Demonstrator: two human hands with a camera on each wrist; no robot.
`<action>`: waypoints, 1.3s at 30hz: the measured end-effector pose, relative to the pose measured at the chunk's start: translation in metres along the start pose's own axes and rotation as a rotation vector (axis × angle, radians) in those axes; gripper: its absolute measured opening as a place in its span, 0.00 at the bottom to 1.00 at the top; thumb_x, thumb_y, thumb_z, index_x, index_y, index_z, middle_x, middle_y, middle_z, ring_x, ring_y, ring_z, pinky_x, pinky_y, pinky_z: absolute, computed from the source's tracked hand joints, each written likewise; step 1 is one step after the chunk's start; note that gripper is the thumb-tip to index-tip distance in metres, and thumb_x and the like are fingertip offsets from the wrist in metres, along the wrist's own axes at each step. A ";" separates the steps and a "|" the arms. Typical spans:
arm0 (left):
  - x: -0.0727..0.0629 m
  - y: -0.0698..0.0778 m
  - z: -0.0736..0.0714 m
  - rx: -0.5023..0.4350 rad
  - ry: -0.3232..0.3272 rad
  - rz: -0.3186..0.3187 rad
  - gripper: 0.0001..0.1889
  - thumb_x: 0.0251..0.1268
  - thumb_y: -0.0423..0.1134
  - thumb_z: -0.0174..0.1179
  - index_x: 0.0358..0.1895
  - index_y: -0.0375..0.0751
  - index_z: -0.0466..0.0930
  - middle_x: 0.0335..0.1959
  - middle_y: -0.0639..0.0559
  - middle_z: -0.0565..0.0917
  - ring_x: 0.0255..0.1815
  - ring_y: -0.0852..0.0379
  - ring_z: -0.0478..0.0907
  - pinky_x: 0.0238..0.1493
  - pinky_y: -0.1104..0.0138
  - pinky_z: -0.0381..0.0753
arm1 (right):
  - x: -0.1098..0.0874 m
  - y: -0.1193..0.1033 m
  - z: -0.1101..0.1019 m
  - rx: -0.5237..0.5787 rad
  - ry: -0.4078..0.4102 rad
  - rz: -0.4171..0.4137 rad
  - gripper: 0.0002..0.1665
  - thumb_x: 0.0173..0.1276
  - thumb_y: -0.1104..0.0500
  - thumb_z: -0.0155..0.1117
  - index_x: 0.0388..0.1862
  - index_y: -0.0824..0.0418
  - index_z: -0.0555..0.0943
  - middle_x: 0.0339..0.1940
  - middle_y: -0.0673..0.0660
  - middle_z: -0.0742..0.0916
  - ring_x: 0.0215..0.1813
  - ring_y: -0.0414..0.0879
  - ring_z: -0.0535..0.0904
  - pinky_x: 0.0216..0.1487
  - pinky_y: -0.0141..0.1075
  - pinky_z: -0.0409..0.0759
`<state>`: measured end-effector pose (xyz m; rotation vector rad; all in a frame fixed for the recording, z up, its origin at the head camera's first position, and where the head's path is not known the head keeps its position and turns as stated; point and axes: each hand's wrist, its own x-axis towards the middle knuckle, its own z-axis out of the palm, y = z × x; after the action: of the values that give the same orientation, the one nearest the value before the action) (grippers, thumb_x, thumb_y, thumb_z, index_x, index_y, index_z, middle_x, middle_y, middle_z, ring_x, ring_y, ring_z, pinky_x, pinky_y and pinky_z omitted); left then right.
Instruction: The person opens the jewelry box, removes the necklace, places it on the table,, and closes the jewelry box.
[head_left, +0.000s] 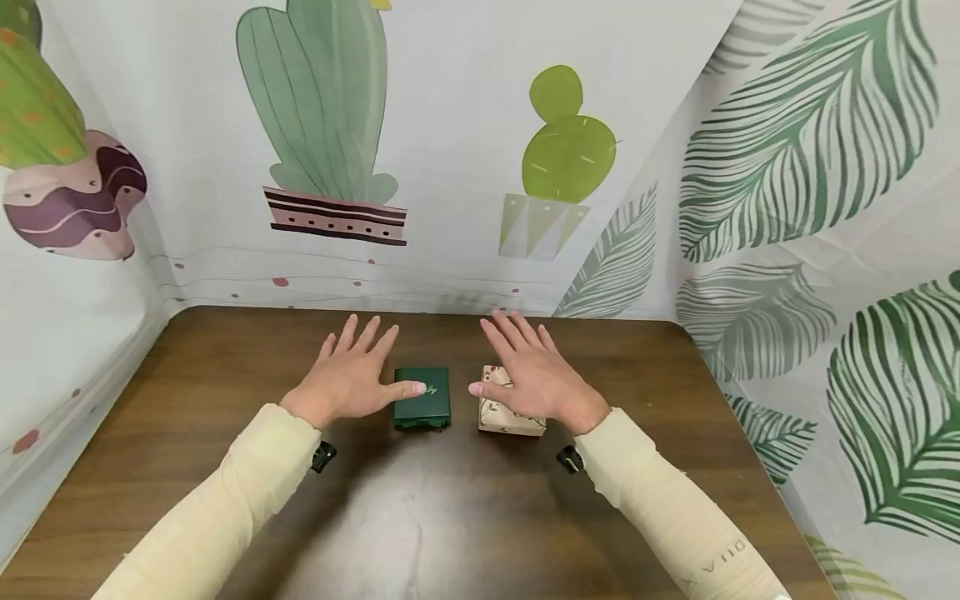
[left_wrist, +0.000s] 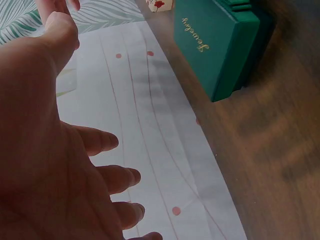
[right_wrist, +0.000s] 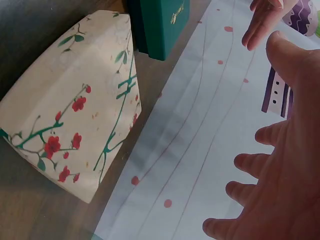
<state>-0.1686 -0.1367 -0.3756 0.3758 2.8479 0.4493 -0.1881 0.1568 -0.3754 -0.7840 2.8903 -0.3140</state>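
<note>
Two small boxes lie side by side on the wooden table. The dark green jewelry box (head_left: 422, 407), with gold lettering on its lid, is on the left; its lid looks closed. To its right is a cream box (head_left: 513, 423) printed with red flowers and green branches (right_wrist: 65, 125). My left hand (head_left: 348, 379) hovers with fingers spread, its thumb above the green box (left_wrist: 215, 50) in the head view. Over the cream box my right hand (head_left: 542, 379) is held the same way, partly hiding it. Both hands appear raised above the boxes and hold nothing.
The brown table (head_left: 450, 533) ends at the back against a white cloth (head_left: 450, 167) printed with potted cacti. At the right hangs cloth with green leaf prints (head_left: 810, 133). A small black device (head_left: 324, 457) sits at the left wrist, another (head_left: 570, 459) at the right.
</note>
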 end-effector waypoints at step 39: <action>-0.002 -0.015 0.032 -0.041 -0.062 0.058 0.64 0.56 0.72 0.69 0.86 0.40 0.45 0.87 0.34 0.44 0.86 0.27 0.34 0.81 0.31 0.41 | 0.009 -0.017 0.028 -0.015 -0.099 -0.046 0.66 0.67 0.23 0.62 0.89 0.50 0.43 0.90 0.54 0.48 0.90 0.55 0.39 0.86 0.61 0.42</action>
<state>-0.1611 -0.1430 -0.4096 0.4577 2.7700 0.4972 -0.1821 0.1332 -0.3991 -0.8440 2.7891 -0.2515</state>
